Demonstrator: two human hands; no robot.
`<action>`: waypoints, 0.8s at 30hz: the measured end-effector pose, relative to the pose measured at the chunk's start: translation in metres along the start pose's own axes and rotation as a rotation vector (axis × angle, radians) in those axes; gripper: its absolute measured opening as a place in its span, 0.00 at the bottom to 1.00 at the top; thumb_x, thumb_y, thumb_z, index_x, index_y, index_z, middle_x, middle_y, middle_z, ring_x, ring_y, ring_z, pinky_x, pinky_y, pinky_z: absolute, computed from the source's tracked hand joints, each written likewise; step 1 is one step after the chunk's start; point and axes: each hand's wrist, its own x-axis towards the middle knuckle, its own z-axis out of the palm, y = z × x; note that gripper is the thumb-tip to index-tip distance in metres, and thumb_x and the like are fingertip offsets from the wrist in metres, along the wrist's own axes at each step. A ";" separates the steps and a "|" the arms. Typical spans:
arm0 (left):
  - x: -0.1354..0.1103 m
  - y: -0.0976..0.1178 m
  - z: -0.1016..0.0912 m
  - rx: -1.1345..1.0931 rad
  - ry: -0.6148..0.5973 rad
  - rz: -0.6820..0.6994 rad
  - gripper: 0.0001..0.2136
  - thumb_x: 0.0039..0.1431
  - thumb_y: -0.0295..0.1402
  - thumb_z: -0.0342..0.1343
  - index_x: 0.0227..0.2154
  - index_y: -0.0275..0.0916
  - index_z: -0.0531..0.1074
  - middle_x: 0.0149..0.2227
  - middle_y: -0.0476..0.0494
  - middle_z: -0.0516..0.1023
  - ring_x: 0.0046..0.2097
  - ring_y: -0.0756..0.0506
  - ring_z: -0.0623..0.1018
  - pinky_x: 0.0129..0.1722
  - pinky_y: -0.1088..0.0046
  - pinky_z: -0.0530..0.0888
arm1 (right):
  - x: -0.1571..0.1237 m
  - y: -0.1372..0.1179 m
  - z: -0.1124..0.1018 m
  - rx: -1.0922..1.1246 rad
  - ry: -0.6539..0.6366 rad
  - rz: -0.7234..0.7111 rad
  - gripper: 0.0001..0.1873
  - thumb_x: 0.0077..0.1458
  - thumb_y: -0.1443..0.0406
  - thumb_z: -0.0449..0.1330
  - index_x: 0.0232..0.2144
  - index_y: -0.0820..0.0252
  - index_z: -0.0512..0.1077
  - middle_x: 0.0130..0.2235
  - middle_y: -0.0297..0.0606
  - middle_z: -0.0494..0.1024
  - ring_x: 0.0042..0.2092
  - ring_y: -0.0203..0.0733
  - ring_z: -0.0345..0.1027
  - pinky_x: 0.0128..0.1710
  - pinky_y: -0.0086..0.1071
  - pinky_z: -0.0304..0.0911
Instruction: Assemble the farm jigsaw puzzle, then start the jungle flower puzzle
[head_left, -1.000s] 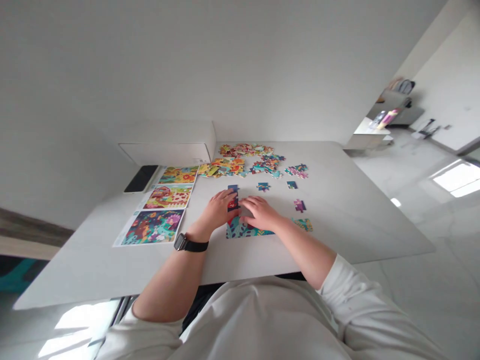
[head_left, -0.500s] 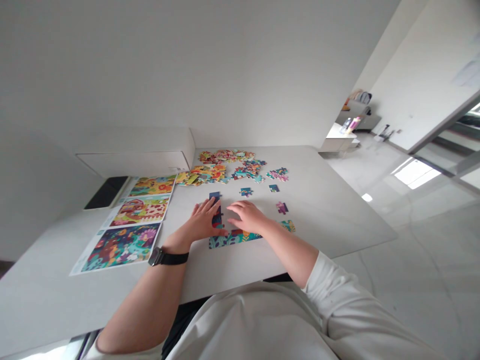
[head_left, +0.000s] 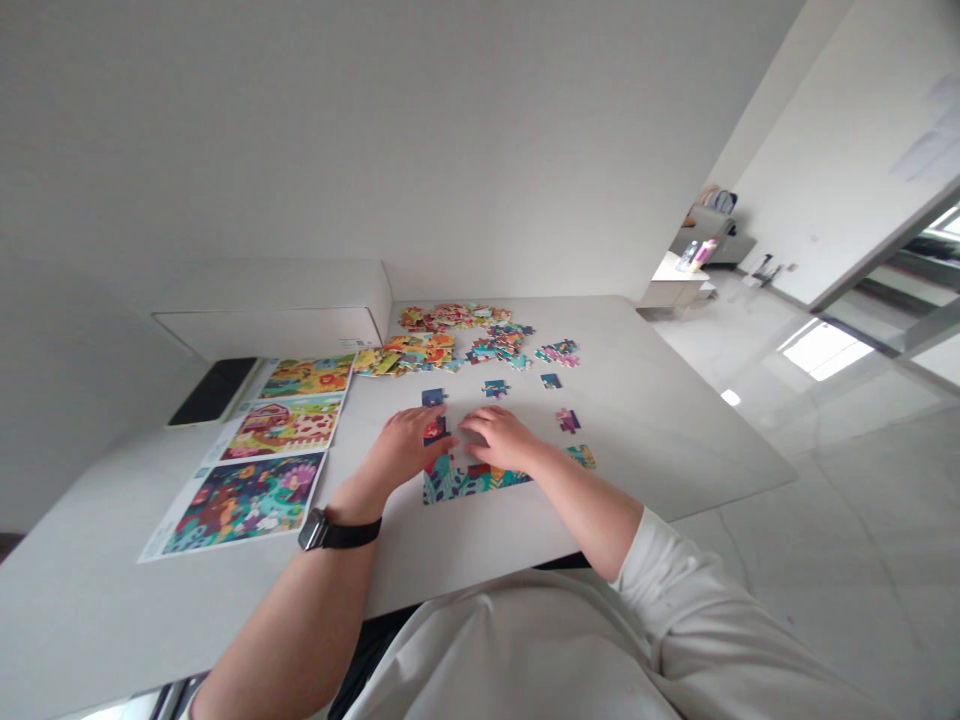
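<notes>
A partly joined jigsaw puzzle point(head_left: 472, 484) lies near the table's front edge, with a bottom row and a left column of pieces. Over the left column rests my left hand point(head_left: 405, 448), its thumb apart from the fingers and touching the pieces. Just beyond its fingertips shows a dark blue puzzle piece point(head_left: 433, 398). My right hand point(head_left: 501, 440) hovers or rests above the bottom row, thumb and fingers parted, fingertips pointing at my left hand. No piece shows between them. Loose nearby are a blue piece point(head_left: 495, 389), a dark corner-like piece point(head_left: 552, 381) and a purple piece point(head_left: 568, 420).
Heaped puzzle pieces point(head_left: 450, 320) lie at the back of the table point(head_left: 660, 420), beside a white box point(head_left: 277, 325). A sheet with three printed pictures point(head_left: 326, 470) and a black phone-like slab point(head_left: 214, 391) are at the left. A wall stands behind.
My left fingers have drawn back toward me, uncovering more of the top piece in the left column. My right hand stays nearly in place. The view has shifted slightly.
</notes>
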 end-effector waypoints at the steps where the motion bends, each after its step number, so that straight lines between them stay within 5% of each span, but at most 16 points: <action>1: 0.001 0.004 -0.004 -0.069 0.057 0.009 0.23 0.67 0.51 0.56 0.55 0.43 0.81 0.55 0.35 0.84 0.58 0.34 0.81 0.61 0.57 0.74 | 0.001 -0.001 -0.001 0.007 -0.001 0.004 0.21 0.64 0.63 0.69 0.58 0.56 0.79 0.59 0.47 0.81 0.63 0.52 0.72 0.68 0.47 0.62; 3: 0.002 0.013 -0.012 -0.196 0.163 -0.010 0.20 0.70 0.50 0.51 0.38 0.42 0.82 0.39 0.40 0.86 0.42 0.40 0.83 0.45 0.67 0.76 | 0.002 -0.002 -0.007 0.035 -0.009 0.022 0.21 0.65 0.63 0.68 0.59 0.57 0.79 0.60 0.47 0.81 0.63 0.51 0.74 0.67 0.46 0.64; 6: 0.004 0.031 -0.027 -0.322 0.295 -0.058 0.24 0.71 0.50 0.49 0.22 0.41 0.69 0.21 0.48 0.71 0.27 0.47 0.70 0.29 0.72 0.65 | 0.001 0.001 -0.026 0.113 -0.015 0.068 0.23 0.65 0.62 0.67 0.62 0.52 0.77 0.61 0.44 0.81 0.61 0.50 0.76 0.64 0.44 0.69; 12: 0.025 0.049 -0.048 -0.500 0.391 -0.038 0.25 0.70 0.53 0.53 0.21 0.42 0.62 0.21 0.50 0.64 0.26 0.49 0.64 0.27 0.72 0.61 | -0.003 0.064 -0.096 0.199 0.084 0.243 0.20 0.65 0.63 0.67 0.59 0.50 0.79 0.54 0.40 0.86 0.53 0.44 0.81 0.57 0.40 0.73; 17: 0.039 0.043 -0.027 -0.704 0.554 -0.164 0.26 0.70 0.54 0.51 0.21 0.43 0.59 0.20 0.52 0.58 0.24 0.49 0.58 0.25 0.71 0.58 | 0.008 0.146 -0.149 0.002 0.220 0.630 0.19 0.66 0.69 0.63 0.57 0.57 0.80 0.54 0.43 0.86 0.54 0.43 0.81 0.58 0.35 0.71; 24: 0.036 0.032 -0.009 -0.611 0.498 -0.210 0.26 0.67 0.53 0.54 0.19 0.43 0.59 0.20 0.50 0.61 0.25 0.48 0.62 0.26 0.72 0.61 | 0.043 0.188 -0.154 -0.271 0.032 0.746 0.16 0.65 0.65 0.64 0.53 0.58 0.83 0.56 0.46 0.85 0.59 0.48 0.78 0.59 0.34 0.69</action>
